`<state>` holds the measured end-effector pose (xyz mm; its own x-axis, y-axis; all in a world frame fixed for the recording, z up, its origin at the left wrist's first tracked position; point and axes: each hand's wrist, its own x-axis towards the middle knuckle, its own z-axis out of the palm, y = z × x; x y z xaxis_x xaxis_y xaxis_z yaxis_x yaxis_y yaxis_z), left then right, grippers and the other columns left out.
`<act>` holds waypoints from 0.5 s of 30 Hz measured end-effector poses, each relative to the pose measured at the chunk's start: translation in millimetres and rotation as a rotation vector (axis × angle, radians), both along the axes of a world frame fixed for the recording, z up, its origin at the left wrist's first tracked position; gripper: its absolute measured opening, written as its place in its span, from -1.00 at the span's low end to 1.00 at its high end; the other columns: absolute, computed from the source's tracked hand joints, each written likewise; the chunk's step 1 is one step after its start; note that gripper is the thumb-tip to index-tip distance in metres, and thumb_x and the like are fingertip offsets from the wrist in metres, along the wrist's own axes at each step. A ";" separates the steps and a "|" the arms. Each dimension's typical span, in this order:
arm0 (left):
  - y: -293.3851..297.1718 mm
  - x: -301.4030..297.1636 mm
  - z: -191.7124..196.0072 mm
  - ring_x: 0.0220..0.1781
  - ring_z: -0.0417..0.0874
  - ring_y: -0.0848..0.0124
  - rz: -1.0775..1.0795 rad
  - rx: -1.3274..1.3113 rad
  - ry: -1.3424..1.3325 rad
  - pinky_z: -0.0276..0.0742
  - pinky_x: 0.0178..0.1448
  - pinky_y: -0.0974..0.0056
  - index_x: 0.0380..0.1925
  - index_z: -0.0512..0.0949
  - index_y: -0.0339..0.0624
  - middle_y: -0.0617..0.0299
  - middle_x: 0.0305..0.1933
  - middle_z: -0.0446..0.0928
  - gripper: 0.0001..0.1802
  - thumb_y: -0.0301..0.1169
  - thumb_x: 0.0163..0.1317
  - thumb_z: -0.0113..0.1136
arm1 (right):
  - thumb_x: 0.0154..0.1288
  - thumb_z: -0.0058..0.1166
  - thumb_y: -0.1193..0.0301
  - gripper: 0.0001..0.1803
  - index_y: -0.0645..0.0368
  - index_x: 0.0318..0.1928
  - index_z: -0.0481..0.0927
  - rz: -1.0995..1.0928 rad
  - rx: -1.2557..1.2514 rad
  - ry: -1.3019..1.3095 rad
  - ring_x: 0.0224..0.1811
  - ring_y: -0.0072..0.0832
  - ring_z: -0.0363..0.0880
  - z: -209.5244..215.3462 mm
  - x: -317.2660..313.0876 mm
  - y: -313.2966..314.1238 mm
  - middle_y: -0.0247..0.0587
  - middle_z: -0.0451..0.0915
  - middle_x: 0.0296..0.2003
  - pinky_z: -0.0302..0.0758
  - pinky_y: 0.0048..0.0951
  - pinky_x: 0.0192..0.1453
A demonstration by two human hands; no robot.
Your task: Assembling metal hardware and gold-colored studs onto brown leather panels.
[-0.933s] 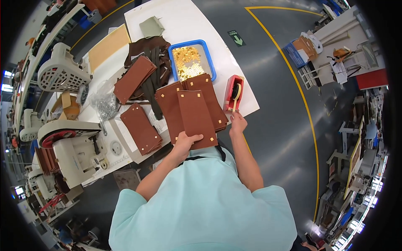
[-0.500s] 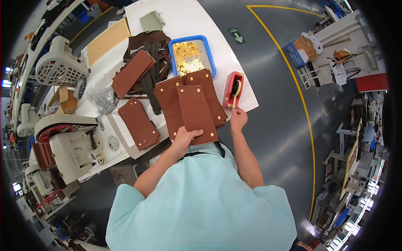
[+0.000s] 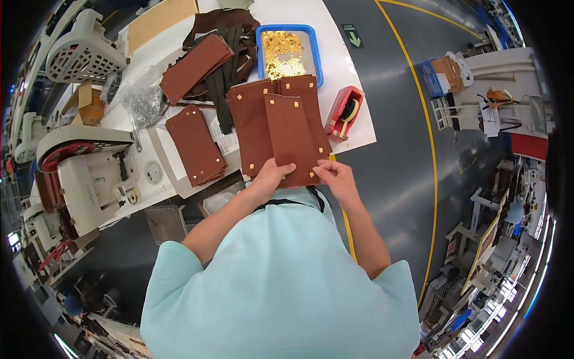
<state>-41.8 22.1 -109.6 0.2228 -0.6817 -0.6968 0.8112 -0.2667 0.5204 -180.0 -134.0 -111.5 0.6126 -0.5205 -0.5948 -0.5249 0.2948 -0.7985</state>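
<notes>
My left hand (image 3: pixel 272 178) grips the lower left edge of a brown leather panel (image 3: pixel 289 136), thumb on top. Small gold-coloured squares show near its corners. The panel rests over two stacks of similar panels (image 3: pixel 250 122) at the table's front edge. At its lower right corner, my right hand (image 3: pixel 336 179) is closed in a pinch on a tiny bit of tape, mostly hidden by the fingertips. Just beyond that hand stands a red tape dispenser (image 3: pixel 345 115). Behind the stacks is a blue-rimmed tray (image 3: pixel 318 57) of shiny gold metal pieces (image 3: pixel 283 45).
Left of the stacks lie another pile of brown panels (image 3: pixel 196 143), a tilted pile (image 3: pixel 194 67) on dark straps (image 3: pixel 219 99), and a clear bag of small metal parts (image 3: pixel 143 100). A white machine (image 3: pixel 89 191) stands at the left. Grey floor with yellow lines borders the right.
My right hand has moved from the tape dispenser's near end, down and left to the held panel's lower right corner. My left hand keeps its grip. The view has shifted slightly.
</notes>
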 end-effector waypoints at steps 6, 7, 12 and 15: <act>3.5 0.7 0.2 0.15 0.53 0.29 -0.019 -0.001 0.013 0.48 0.21 0.17 0.15 0.41 -0.32 0.11 0.14 0.51 -0.64 -0.44 0.39 -0.03 | 0.25 0.25 0.47 -0.87 0.31 -0.31 0.64 -0.013 0.118 0.016 -0.36 -0.62 0.62 -2.8 -2.7 13.0 -0.27 0.66 -0.39 0.61 -0.56 -0.18; 3.5 0.3 -3.0 0.15 0.53 0.29 -0.013 0.002 0.015 0.48 0.21 0.17 0.15 0.41 -0.32 0.11 0.14 0.51 -0.64 -0.44 0.39 -0.03 | 0.25 0.25 0.47 -0.87 0.31 -0.31 0.64 -0.007 0.120 0.019 -0.36 -0.62 0.62 -2.9 -2.0 13.3 -0.27 0.66 -0.39 0.61 -0.56 -0.18; 2.7 -0.9 -9.6 0.14 0.52 0.34 -0.001 -0.002 -0.050 0.43 0.24 0.18 0.14 0.43 -0.32 0.14 0.14 0.52 -0.64 -0.45 0.38 0.00 | 0.24 0.23 0.51 -0.87 0.35 -0.37 0.63 -0.032 0.127 -0.009 -0.39 -0.59 0.63 -2.7 1.5 13.8 -0.23 0.65 -0.41 0.67 -0.50 -0.21; 1.9 -0.9 -9.6 0.14 0.52 0.35 0.005 -0.001 -0.051 0.41 0.24 0.18 0.14 0.44 -0.32 0.15 0.13 0.53 -0.64 -0.45 0.38 0.01 | 0.23 0.24 0.51 -0.87 0.35 -0.39 0.62 -0.035 0.130 -0.004 -0.41 -0.58 0.63 -1.3 3.2 12.7 -0.22 0.65 -0.41 0.67 -0.50 -0.23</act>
<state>-42.8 24.0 -119.2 0.2614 -0.6814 -0.6836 0.7847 -0.2623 0.5616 -176.8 -121.3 -112.8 0.5977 -0.4603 -0.6564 -0.5097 0.4138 -0.7543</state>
